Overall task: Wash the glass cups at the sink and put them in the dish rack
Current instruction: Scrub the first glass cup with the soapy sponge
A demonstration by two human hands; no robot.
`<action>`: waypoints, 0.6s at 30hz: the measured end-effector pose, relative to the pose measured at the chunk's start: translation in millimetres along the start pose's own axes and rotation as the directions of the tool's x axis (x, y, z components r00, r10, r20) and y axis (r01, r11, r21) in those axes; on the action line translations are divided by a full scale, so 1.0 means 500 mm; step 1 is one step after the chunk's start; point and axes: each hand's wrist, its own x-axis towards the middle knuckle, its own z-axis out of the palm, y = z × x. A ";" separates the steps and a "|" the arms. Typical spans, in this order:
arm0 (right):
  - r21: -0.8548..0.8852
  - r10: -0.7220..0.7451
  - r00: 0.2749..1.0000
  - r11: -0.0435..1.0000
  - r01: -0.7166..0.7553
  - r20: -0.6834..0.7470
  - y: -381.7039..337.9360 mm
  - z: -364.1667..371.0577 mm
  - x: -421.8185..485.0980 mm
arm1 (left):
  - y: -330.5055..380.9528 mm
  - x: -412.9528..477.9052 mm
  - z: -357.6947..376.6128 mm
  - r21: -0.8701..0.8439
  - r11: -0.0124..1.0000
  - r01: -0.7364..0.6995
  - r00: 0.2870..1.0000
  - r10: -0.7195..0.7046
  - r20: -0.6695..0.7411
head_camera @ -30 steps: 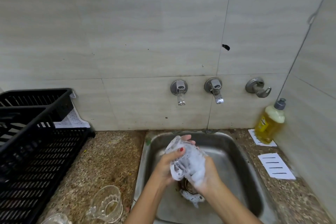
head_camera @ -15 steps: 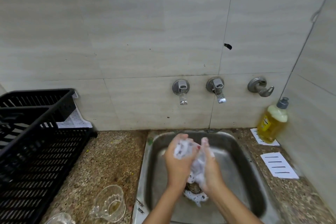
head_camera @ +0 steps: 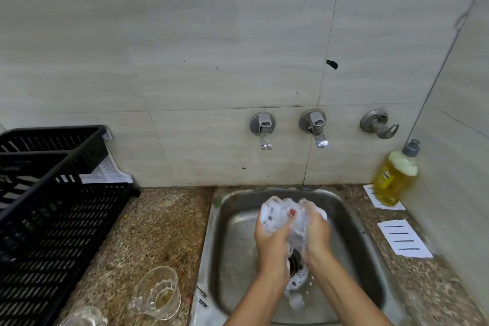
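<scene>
Over the steel sink [head_camera: 232, 267] my left hand [head_camera: 270, 238] grips a soapy glass cup [head_camera: 275, 216] covered in white foam, thumb across its side. My right hand [head_camera: 316, 230] wraps round the cup's right side, foam over its fingers; whether it holds a sponge is hidden. Foam lies on the sink floor around the drain [head_camera: 295, 263]. Two more glass cups stand on the counter left of the sink: one with a handle [head_camera: 158, 292] and one cut off at the bottom edge [head_camera: 84, 317]. The black dish rack [head_camera: 47, 219] stands at the far left.
Two taps [head_camera: 264, 132] [head_camera: 316, 128] and a third wall fitting [head_camera: 378, 124] stick out of the tiled wall above the sink. A yellow soap bottle [head_camera: 395, 177] stands at the back right on a white card. Another white card [head_camera: 404, 238] lies on the granite counter.
Both hands have turned the soapy cup between them and lifted slightly toward the back of the sink. The right hand has shifted round the cup's side.
</scene>
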 end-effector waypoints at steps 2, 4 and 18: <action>-0.032 -0.073 0.985 0.996 0.079 0.157 0.008 0.001 -0.009 | 0.000 0.019 -0.001 -0.146 0.977 0.152 0.985 -0.163 -0.063; -0.142 -0.246 0.892 0.937 0.319 0.380 0.012 -0.003 -0.025 | 0.017 0.039 -0.013 -0.227 0.937 0.264 0.961 -0.276 -0.020; -0.369 -0.664 0.737 0.658 0.656 0.125 0.015 0.017 -0.034 | 0.018 0.056 -0.013 -0.208 0.943 0.259 0.949 -0.208 0.239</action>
